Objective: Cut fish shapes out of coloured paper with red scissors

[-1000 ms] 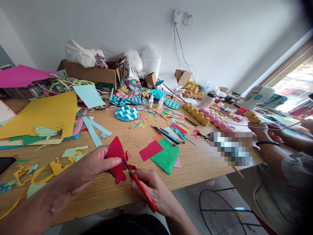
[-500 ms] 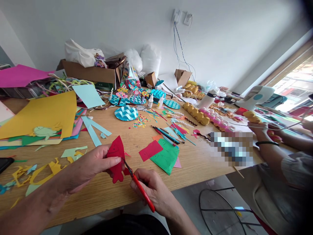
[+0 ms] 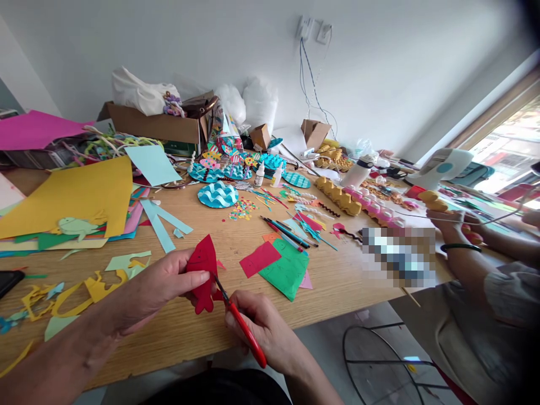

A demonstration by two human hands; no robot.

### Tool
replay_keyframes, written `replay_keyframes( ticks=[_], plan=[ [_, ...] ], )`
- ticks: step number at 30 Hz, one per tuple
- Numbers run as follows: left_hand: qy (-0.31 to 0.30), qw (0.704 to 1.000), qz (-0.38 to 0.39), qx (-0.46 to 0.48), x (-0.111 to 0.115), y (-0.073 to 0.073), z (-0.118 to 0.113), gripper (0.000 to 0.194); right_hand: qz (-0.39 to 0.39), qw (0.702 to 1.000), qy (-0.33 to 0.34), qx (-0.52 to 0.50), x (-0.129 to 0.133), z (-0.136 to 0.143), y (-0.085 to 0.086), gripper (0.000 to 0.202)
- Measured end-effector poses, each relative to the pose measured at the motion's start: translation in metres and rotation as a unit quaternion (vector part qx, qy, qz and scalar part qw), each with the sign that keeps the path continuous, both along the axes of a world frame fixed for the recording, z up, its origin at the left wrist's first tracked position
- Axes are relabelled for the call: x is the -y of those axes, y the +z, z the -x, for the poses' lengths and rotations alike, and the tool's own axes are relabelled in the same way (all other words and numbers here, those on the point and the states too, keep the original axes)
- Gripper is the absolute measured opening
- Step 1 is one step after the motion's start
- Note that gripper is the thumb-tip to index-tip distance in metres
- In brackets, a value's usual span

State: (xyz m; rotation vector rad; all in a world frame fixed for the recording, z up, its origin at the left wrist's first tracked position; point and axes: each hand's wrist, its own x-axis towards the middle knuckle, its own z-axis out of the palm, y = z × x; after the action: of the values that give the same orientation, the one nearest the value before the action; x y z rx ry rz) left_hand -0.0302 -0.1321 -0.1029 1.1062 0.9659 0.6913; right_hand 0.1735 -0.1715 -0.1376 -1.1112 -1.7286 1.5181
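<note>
Between the thumb and fingers of my left hand (image 3: 179, 275) is a red paper fish (image 3: 203, 256), head up and tail down, with drawn lines on it. My right hand (image 3: 257, 320) is closed round red-handled scissors (image 3: 248, 336), whose dark blades meet the fish's right edge. A small red scrap hangs beside the blades. To the right on the table (image 3: 337, 287) lie a red paper rectangle (image 3: 260, 260) and a green sheet (image 3: 289, 270) with drawn outlines.
Pens (image 3: 287, 233) and blue wavy discs (image 3: 218, 194) lie farther back. Yellow scraps (image 3: 70, 298) and a large yellow sheet (image 3: 84, 191) are at left. A co-worker's hands (image 3: 447, 222) hold something yellow at right. A wire-frame stool (image 3: 367, 360) stands below the table's front edge.
The red fish and both hands have shifted very slightly. The scissors stay at the fish's right edge.
</note>
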Motion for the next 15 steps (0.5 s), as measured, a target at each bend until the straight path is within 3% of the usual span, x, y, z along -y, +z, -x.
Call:
replay_keyframes(
  ticks=[15],
  plan=[
    [0.003,0.999,-0.011,0.043,0.0031,0.0007,-0.0039,0.007,-0.045,0.999,-0.003,0.01,-0.0008,-0.0016,-0.0015,0.037]
  ],
)
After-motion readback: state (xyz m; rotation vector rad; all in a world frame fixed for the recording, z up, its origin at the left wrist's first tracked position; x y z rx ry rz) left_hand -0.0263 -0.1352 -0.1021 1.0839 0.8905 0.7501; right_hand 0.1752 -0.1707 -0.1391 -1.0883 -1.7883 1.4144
